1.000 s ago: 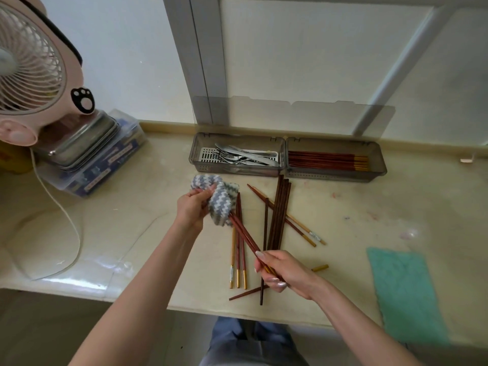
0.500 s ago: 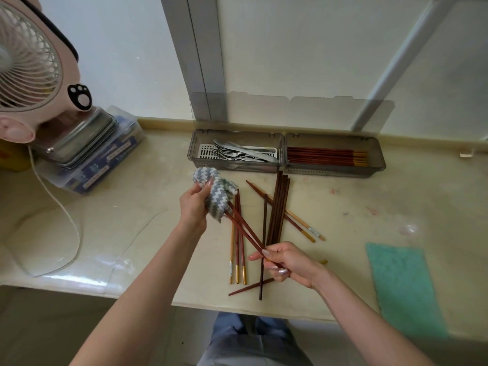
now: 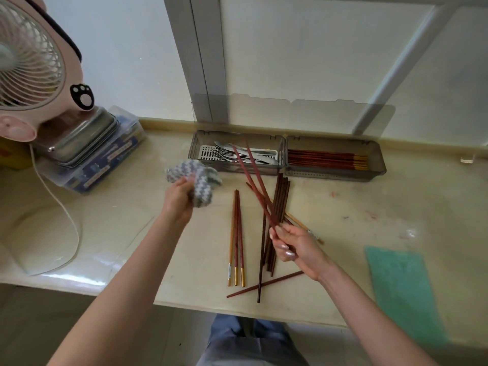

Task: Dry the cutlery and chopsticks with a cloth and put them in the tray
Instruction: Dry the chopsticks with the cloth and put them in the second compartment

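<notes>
As seen from the head view, the right hand (image 3: 293, 247) pinched a pair (image 3: 252, 178) of red chopsticks by the near ends, fingers curled round them. The left hand (image 3: 179, 199) gripped the bunched cloth (image 3: 199, 184), apart from the pair.

- Pair: lifted and slanting up-left. The far tips were splayed and appeared over the cutlery (image 3: 245, 155) in the left compartment of the tray (image 3: 285, 165). Stored sticks (image 3: 327, 159) lay in the right compartment.
- Loose sticks (image 3: 277, 207) lay on the counter (image 3: 126, 233), under and beside the right hand. Two of them reached close to the front edge.

Risks, as judged:
1. The grip was at one end only, so a damp stick could pivot out and fall.
2. With the tips aimed left, a release from there would mix the pair in with the cutlery.
3. The right wrist, swinging toward the tray, could sweep the front sticks off the counter.
4. Whether the pair was fully dry could not be told.
</notes>
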{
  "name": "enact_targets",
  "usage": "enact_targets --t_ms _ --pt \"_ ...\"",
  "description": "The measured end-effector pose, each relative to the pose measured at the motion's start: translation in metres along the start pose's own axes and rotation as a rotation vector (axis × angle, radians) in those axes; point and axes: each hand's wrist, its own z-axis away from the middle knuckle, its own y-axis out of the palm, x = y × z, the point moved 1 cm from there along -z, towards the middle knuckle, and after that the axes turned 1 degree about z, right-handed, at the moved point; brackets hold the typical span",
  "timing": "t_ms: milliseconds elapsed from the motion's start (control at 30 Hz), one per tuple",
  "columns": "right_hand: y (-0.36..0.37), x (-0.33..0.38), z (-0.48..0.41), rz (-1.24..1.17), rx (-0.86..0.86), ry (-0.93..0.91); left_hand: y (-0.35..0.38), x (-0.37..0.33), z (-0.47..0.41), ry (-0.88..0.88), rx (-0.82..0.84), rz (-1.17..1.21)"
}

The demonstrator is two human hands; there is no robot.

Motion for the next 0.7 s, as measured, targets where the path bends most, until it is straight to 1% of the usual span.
enact_targets --t_ms 33,100,133,200,367,467,567,633,700 --pt "0.005 0.003 -0.004 -0.001 0.017 -0.014 0.003 0.009 0.008 -0.032 0.101 -0.061" --pt "0.019 0.003 -0.013 0.064 0.056 0.007 0.012 0.027 0.022 -0.092 0.266 -0.087" --pt "0.025 0.001 -0.017 0.101 0.063 0.030 0.016 0.034 0.026 -0.106 0.303 -0.070" --pt "0.029 -0.004 -0.020 0.145 0.048 0.072 0.018 0.040 0.029 -0.108 0.317 -0.032" --pt "0.030 -0.005 -0.016 0.243 0.073 0.176 0.015 0.058 0.035 -0.134 0.296 -0.048" --pt "0.033 -0.006 -0.018 0.216 0.072 0.189 0.019 0.058 0.037 -0.105 0.163 -0.100" --pt "0.032 -0.009 -0.016 0.130 0.005 0.069 0.020 0.047 0.030 -0.078 0.042 -0.074" --pt "0.031 -0.008 -0.014 0.043 -0.074 -0.038 0.020 0.040 0.026 -0.047 -0.005 -0.032" --pt "0.031 -0.007 -0.014 -0.027 -0.166 -0.105 0.022 0.038 0.027 -0.019 -0.026 -0.004"
